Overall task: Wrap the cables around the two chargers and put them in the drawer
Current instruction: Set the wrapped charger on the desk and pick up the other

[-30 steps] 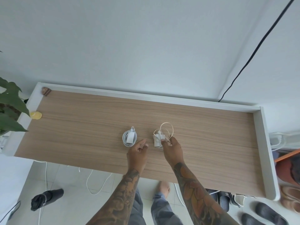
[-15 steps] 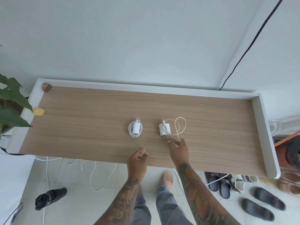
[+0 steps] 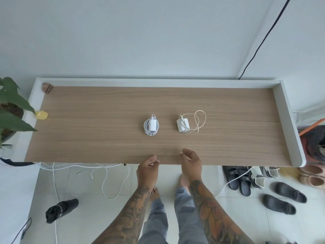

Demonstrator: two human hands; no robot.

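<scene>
Hands empty and loosely curled, left hand (image 3: 147, 170), right hand (image 3: 191, 164), chargers (image 3: 151, 127) unmarked, no readable writing.

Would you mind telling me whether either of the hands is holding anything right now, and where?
Nothing is held: left hand and right hand hover empty at the table's near edge.

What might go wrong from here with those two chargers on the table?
1. The right charger has its cable lying in loose loops beside it, not wrapped round it. Lifted like this, the cable would likely dangle and could snag.
2. The left charger looks neatly coiled, but a careless grab might undo it.
3. Both hands are empty at the table edge; no drawer is in view.
</scene>
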